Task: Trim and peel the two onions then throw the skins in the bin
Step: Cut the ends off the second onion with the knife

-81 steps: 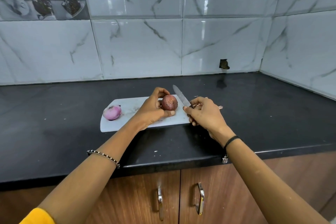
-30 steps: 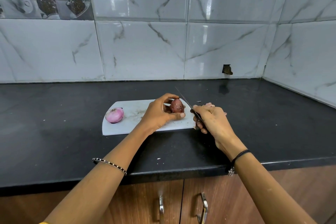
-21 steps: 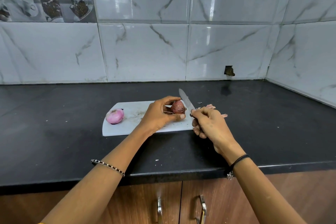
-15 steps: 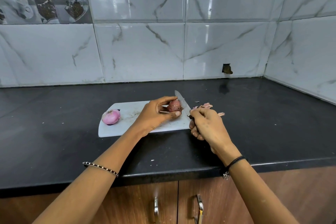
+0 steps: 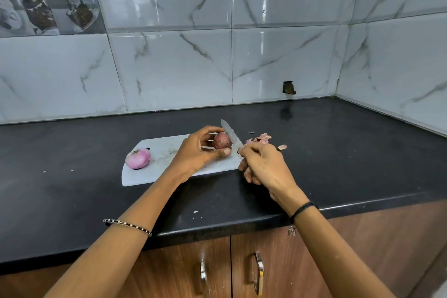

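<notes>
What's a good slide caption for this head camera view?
Left hand steadies an unpeeled onion on the cutting board; right hand holds the knife beside it.

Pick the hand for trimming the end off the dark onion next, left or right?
Right. The right hand already grips the knife, blade beside the dark onion. The left hand pins that onion on the cutting board.

Both bare forearms reach forward over the table [image 5: 72, 201] edge and converge. The left hand [image 5: 196, 155] curls with thumb low and fingers arched above, pinching the unpeeled onion [image 5: 221, 141] between them. The right hand [image 5: 262, 164], just right of that onion, is fisted around the knife [image 5: 231, 134] handle, blade angled up against the onion's right side.
</notes>
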Action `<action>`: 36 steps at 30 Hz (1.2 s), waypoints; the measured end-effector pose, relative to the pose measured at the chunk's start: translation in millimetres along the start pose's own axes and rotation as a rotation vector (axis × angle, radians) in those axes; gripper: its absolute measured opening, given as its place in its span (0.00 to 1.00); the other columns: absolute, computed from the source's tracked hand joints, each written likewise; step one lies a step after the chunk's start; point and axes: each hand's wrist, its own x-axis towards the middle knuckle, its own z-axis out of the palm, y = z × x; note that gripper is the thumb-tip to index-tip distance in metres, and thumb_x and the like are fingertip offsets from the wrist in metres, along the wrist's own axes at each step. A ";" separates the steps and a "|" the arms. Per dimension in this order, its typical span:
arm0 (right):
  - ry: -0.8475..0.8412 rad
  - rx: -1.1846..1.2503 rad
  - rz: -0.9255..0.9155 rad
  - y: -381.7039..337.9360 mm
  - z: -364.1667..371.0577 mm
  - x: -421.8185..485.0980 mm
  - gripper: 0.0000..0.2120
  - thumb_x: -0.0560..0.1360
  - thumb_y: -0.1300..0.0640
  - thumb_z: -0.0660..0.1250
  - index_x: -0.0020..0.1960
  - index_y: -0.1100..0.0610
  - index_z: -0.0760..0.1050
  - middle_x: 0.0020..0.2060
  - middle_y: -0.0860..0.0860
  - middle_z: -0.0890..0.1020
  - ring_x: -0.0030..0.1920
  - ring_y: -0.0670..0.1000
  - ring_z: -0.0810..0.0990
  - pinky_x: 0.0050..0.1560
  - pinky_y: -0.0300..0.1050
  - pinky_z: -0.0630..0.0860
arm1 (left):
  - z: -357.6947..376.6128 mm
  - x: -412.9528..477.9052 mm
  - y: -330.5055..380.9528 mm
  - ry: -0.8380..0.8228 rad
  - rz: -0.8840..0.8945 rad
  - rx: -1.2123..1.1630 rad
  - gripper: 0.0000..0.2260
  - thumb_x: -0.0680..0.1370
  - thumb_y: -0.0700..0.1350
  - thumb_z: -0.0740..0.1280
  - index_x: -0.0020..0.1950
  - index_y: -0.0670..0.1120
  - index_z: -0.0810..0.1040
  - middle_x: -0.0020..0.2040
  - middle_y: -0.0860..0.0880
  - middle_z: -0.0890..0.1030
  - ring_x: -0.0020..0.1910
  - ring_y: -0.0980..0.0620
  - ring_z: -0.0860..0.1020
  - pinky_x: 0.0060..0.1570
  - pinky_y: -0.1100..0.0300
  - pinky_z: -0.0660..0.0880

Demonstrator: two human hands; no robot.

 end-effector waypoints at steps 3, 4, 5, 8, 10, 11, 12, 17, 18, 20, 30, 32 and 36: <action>0.015 -0.056 -0.048 3.1 1.2 -1.1 0.13 0.83 0.56 0.62 0.46 0.63 0.78 0.31 0.54 0.81 0.24 0.50 0.73 0.23 0.38 0.67 | 0.9 -0.3 -0.7 0.005 0.003 0.026 0.22 0.69 0.47 0.82 0.59 0.59 0.80 0.57 0.55 0.84 0.55 0.56 0.82 0.58 0.58 0.78; 0.031 -0.061 -0.049 3.9 1.2 -0.9 0.12 0.83 0.56 0.62 0.46 0.63 0.78 0.31 0.54 0.81 0.24 0.49 0.73 0.23 0.38 0.68 | 1.4 -0.2 -0.7 0.009 0.006 0.037 0.23 0.69 0.46 0.82 0.60 0.58 0.79 0.57 0.54 0.83 0.55 0.57 0.82 0.58 0.59 0.78; 0.050 -0.066 -0.049 5.1 1.0 -0.2 0.12 0.82 0.56 0.62 0.46 0.63 0.78 0.31 0.54 0.81 0.24 0.49 0.73 0.24 0.38 0.68 | 1.7 -0.5 0.0 0.014 0.007 0.047 0.24 0.69 0.45 0.82 0.60 0.57 0.79 0.57 0.54 0.83 0.55 0.57 0.82 0.57 0.60 0.78; 0.089 -0.102 -0.063 8.0 0.4 1.9 0.13 0.81 0.56 0.61 0.47 0.65 0.77 0.31 0.54 0.81 0.24 0.48 0.74 0.27 0.39 0.70 | 1.7 -0.7 0.0 0.007 -0.003 0.053 0.25 0.69 0.43 0.82 0.62 0.56 0.77 0.58 0.52 0.82 0.54 0.54 0.83 0.58 0.58 0.80; 0.086 -0.150 -0.097 8.2 1.0 1.4 0.14 0.81 0.56 0.61 0.46 0.67 0.76 0.33 0.57 0.82 0.24 0.48 0.75 0.29 0.41 0.71 | 1.2 -0.5 -0.9 0.003 -0.011 0.052 0.25 0.70 0.43 0.81 0.62 0.56 0.77 0.59 0.51 0.82 0.53 0.53 0.84 0.58 0.56 0.80; 0.082 -0.173 -0.121 7.6 1.3 0.9 0.15 0.81 0.56 0.61 0.46 0.67 0.76 0.34 0.58 0.83 0.24 0.49 0.75 0.29 0.42 0.72 | 1.0 -0.2 -1.4 0.006 -0.015 0.053 0.25 0.70 0.43 0.81 0.62 0.57 0.77 0.59 0.51 0.82 0.53 0.53 0.84 0.58 0.56 0.80; 0.075 -0.196 -0.145 6.9 1.7 0.3 0.14 0.81 0.56 0.61 0.45 0.67 0.77 0.34 0.60 0.83 0.24 0.49 0.75 0.30 0.43 0.73 | 1.1 0.6 -2.2 0.009 -0.016 0.056 0.24 0.70 0.44 0.82 0.62 0.57 0.77 0.58 0.51 0.82 0.53 0.53 0.84 0.58 0.55 0.80; 0.063 -0.342 -0.261 5.3 2.9 -1.4 0.15 0.82 0.57 0.60 0.38 0.56 0.74 0.31 0.59 0.82 0.25 0.52 0.78 0.34 0.50 0.79 | 3.7 1.3 -1.2 0.036 -0.009 0.074 0.22 0.70 0.46 0.82 0.59 0.56 0.78 0.57 0.53 0.83 0.52 0.54 0.83 0.55 0.58 0.80; 0.069 -0.348 -0.272 6.3 2.9 -1.2 0.15 0.82 0.57 0.60 0.37 0.55 0.74 0.30 0.59 0.82 0.26 0.55 0.79 0.34 0.51 0.79 | 4.8 1.4 -0.6 0.043 -0.009 0.081 0.21 0.70 0.46 0.82 0.59 0.55 0.78 0.57 0.53 0.83 0.52 0.54 0.83 0.55 0.59 0.80; 0.084 -0.353 -0.287 7.3 2.6 -1.5 0.16 0.82 0.57 0.60 0.35 0.56 0.73 0.30 0.60 0.80 0.30 0.60 0.79 0.36 0.53 0.78 | 7.1 2.2 0.8 0.060 -0.019 0.098 0.21 0.69 0.48 0.82 0.59 0.54 0.78 0.56 0.54 0.83 0.51 0.55 0.83 0.54 0.61 0.80; 0.161 -0.591 -0.300 4.7 10.4 -1.7 0.21 0.82 0.57 0.59 0.31 0.53 0.60 0.26 0.49 0.65 0.27 0.51 0.62 0.33 0.46 0.61 | 17.1 7.0 4.1 0.041 0.014 0.169 0.13 0.74 0.48 0.78 0.57 0.52 0.84 0.49 0.56 0.86 0.51 0.58 0.83 0.55 0.61 0.78; 0.164 -0.649 -0.276 3.4 12.5 -3.3 0.21 0.82 0.57 0.58 0.31 0.53 0.59 0.27 0.49 0.65 0.29 0.52 0.61 0.34 0.47 0.62 | 18.2 6.6 4.7 0.042 0.029 0.202 0.11 0.75 0.48 0.77 0.56 0.52 0.84 0.48 0.56 0.86 0.51 0.58 0.83 0.52 0.64 0.76; 0.160 -0.629 -0.259 -0.1 12.9 -3.4 0.21 0.81 0.60 0.58 0.30 0.55 0.57 0.27 0.50 0.63 0.29 0.53 0.61 0.33 0.47 0.60 | 19.1 7.2 5.5 0.053 0.039 0.240 0.11 0.76 0.50 0.76 0.58 0.52 0.83 0.47 0.56 0.85 0.50 0.59 0.82 0.49 0.67 0.75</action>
